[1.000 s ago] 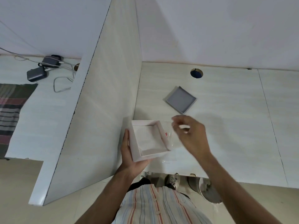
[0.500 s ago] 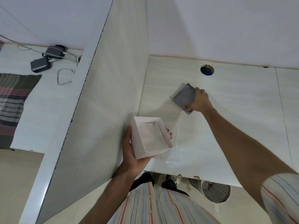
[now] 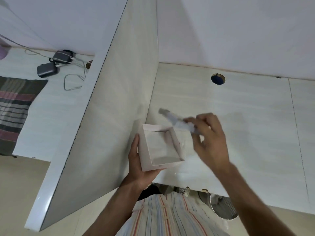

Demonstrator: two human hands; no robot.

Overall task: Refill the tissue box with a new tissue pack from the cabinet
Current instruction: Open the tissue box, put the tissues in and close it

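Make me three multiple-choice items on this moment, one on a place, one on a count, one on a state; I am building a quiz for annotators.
1. Where is the grey lid?
A. flat on the desk
B. in the right hand, above the box
C. under the box

2. How many dark adapters lie beyond the partition?
A. none
B. two
C. five

3. In what state is the white box?
A. open-topped, held by the left hand
B. closed with its lid
C. crushed flat

Answers: 1 B, the fingers pinch the blurred lid over the box's far corner. 2 B, two dark blocks sit among the cables. 3 A, its inside shows and the left hand grips its side.
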